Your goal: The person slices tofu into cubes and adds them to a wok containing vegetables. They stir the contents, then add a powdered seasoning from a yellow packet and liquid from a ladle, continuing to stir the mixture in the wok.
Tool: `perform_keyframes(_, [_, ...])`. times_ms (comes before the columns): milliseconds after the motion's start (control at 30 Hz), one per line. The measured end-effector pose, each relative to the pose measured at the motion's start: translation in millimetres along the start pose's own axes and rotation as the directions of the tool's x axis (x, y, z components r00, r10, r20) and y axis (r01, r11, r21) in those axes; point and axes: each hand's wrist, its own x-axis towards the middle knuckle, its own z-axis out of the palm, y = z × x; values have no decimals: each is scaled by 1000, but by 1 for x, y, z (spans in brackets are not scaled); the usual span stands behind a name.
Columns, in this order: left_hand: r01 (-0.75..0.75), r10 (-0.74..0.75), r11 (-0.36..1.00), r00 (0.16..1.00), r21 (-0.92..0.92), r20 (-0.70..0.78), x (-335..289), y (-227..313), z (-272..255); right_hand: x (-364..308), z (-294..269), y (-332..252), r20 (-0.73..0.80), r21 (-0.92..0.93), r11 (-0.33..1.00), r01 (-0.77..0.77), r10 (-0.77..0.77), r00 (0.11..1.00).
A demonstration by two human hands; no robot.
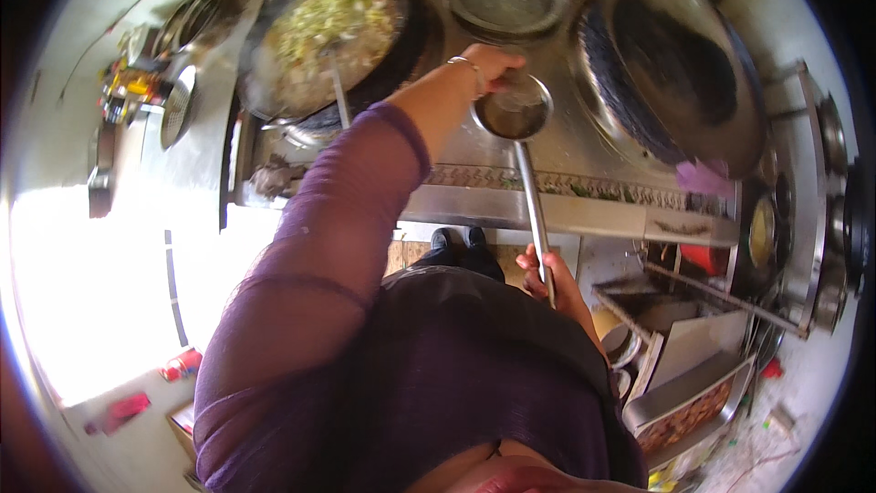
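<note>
Fingers of the right hand (564, 283) wrap the ladle handle (531, 196) outside the counter edge (602, 216), left hand's (494, 64) bowl-side grip unclear.

So the left arm (319, 210) is stretched way out over the worktop (584, 213), left hand (493, 66) well past its front edge. Right hand (558, 285) is much closer in, short of that edge, fingers (529, 262) curled.

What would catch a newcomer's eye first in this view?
At upper left, a heap of chopped yellow-green food lies in a large round metal wok. At upper right sits a wide round metal pan with a dark centre. Between them, the bare left hand is at the bowl of a long-handled silvery ladle, held by the right hand.
</note>
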Motion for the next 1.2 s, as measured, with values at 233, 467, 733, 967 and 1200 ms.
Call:
perform_keyframes(233, [-43,70,820,997,-570,26,-43,61,-59,6,7,8,-16,8,1000,9,-9,1000])
perform_keyframes(467, [-97,125,990,940,100,-318,-59,121,-241,6,14,14,35,20,998,63,-64,997])
perform_keyframes(733, [-182,275,930,921,320,-274,-73,123,-336,5,37,23,11,20,994,105,-106,994])
perform_keyframes(967, [-189,463,837,743,513,-482,-73,113,-352,8,33,18,45,45,997,58,-60,997])
perform_keyframes(1200, [140,367,144,912,980,-184,-43,80,-455,-2,25,9,-116,-18,999,49,-51,992])
